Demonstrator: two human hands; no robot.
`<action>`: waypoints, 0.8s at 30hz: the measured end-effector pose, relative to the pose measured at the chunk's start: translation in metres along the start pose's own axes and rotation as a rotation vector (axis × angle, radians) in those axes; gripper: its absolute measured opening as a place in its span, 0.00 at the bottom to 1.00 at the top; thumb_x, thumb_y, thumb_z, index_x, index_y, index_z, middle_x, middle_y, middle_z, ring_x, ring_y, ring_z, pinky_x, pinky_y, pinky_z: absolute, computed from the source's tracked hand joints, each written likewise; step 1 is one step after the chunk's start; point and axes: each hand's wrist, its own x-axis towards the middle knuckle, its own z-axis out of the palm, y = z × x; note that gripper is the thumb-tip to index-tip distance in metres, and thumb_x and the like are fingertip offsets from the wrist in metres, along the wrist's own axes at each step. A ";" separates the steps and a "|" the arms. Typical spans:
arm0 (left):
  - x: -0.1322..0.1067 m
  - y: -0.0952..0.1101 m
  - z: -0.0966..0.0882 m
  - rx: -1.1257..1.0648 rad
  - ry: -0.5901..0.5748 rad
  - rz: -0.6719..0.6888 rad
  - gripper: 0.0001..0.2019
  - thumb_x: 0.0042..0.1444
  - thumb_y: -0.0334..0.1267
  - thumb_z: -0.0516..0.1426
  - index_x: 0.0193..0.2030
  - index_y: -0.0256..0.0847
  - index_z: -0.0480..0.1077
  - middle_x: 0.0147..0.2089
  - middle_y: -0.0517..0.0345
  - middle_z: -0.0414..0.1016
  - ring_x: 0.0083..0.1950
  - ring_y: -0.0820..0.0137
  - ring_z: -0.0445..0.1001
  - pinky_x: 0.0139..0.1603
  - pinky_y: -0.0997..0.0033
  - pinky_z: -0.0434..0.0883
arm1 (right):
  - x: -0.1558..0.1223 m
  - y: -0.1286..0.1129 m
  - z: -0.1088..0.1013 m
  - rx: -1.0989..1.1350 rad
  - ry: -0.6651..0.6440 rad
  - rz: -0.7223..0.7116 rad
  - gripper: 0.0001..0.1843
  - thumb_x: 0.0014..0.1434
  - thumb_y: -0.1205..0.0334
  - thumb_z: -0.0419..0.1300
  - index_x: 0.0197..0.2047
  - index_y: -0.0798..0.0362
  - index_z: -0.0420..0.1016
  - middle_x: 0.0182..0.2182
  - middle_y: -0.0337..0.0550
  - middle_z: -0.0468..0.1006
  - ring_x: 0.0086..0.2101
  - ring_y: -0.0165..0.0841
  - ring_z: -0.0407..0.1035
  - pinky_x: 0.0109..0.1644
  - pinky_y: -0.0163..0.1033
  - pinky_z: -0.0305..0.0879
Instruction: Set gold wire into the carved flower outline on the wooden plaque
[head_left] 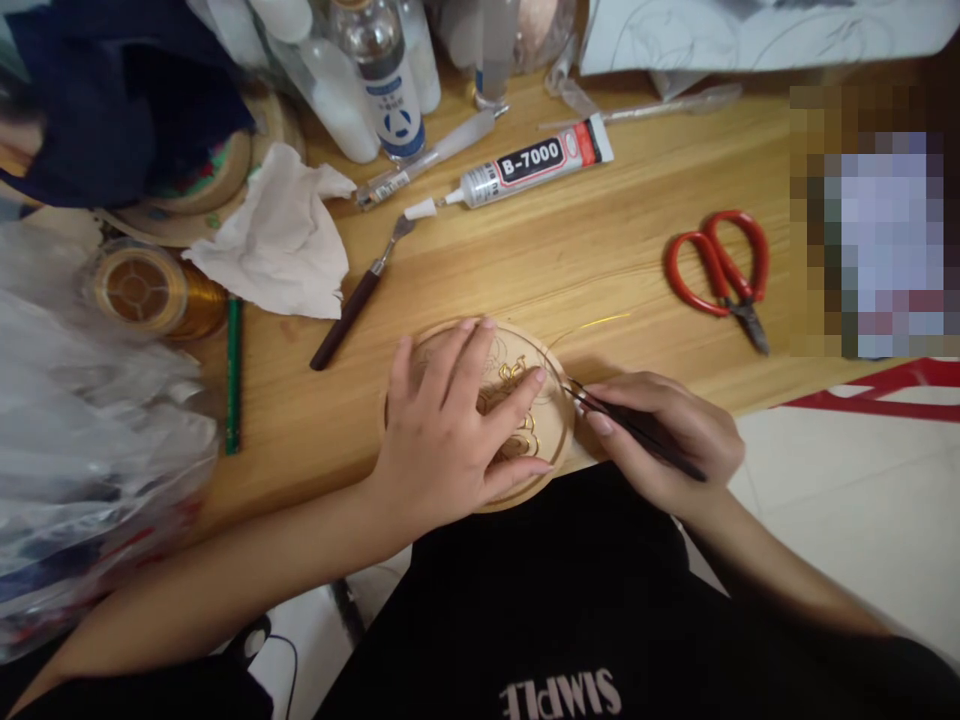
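I see the left hand, fingers spread, on a round board; at the board's three o'clock, the right hand pinches dark tweezers

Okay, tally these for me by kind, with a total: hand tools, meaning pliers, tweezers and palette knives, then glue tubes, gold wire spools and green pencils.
Hand tools: 3 (red-handled pliers, tweezers, palette knife)
Glue tubes: 1 (B-7000 tube)
Gold wire spools: 1
Green pencils: 1
Total: 6

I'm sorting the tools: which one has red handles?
The pliers at right; the tweezers in the right hand are dark, and the spatula at left has a dark handle.
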 end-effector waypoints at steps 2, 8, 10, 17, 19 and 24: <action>0.000 0.000 0.000 0.002 -0.001 -0.012 0.30 0.55 0.57 0.60 0.62 0.48 0.67 0.69 0.36 0.56 0.67 0.36 0.57 0.60 0.25 0.51 | 0.000 0.000 0.000 -0.007 -0.002 -0.001 0.21 0.54 0.72 0.65 0.50 0.45 0.76 0.37 0.42 0.82 0.34 0.34 0.77 0.35 0.41 0.75; 0.002 -0.002 -0.002 0.069 -0.012 0.021 0.28 0.58 0.59 0.56 0.61 0.49 0.67 0.68 0.33 0.58 0.66 0.39 0.60 0.58 0.30 0.57 | 0.002 -0.001 0.000 -0.009 -0.022 -0.015 0.23 0.53 0.74 0.65 0.51 0.46 0.76 0.36 0.42 0.81 0.34 0.34 0.76 0.36 0.40 0.75; 0.002 -0.004 -0.003 0.080 -0.013 0.026 0.28 0.59 0.59 0.55 0.61 0.49 0.67 0.67 0.34 0.59 0.66 0.39 0.61 0.58 0.31 0.59 | 0.002 -0.002 0.000 -0.010 -0.021 -0.020 0.23 0.52 0.75 0.65 0.51 0.47 0.76 0.35 0.42 0.81 0.34 0.33 0.76 0.35 0.40 0.75; 0.004 -0.007 -0.005 0.089 -0.024 0.024 0.26 0.59 0.59 0.56 0.61 0.51 0.67 0.66 0.37 0.62 0.64 0.41 0.62 0.56 0.35 0.61 | 0.004 -0.003 0.001 -0.016 -0.027 -0.017 0.23 0.52 0.76 0.65 0.50 0.48 0.76 0.35 0.43 0.81 0.33 0.34 0.76 0.35 0.40 0.74; 0.004 -0.008 -0.006 0.090 -0.020 0.025 0.26 0.59 0.58 0.56 0.61 0.52 0.68 0.66 0.38 0.63 0.63 0.42 0.64 0.55 0.37 0.61 | 0.005 -0.004 0.001 -0.021 -0.032 -0.017 0.23 0.52 0.76 0.65 0.50 0.48 0.76 0.35 0.43 0.80 0.33 0.34 0.76 0.34 0.39 0.74; 0.004 -0.013 -0.006 0.073 0.001 0.044 0.26 0.59 0.57 0.56 0.61 0.51 0.67 0.65 0.39 0.63 0.62 0.43 0.64 0.55 0.40 0.60 | 0.006 -0.005 0.000 -0.036 -0.040 -0.006 0.22 0.53 0.76 0.65 0.50 0.48 0.76 0.35 0.44 0.80 0.34 0.33 0.76 0.35 0.39 0.75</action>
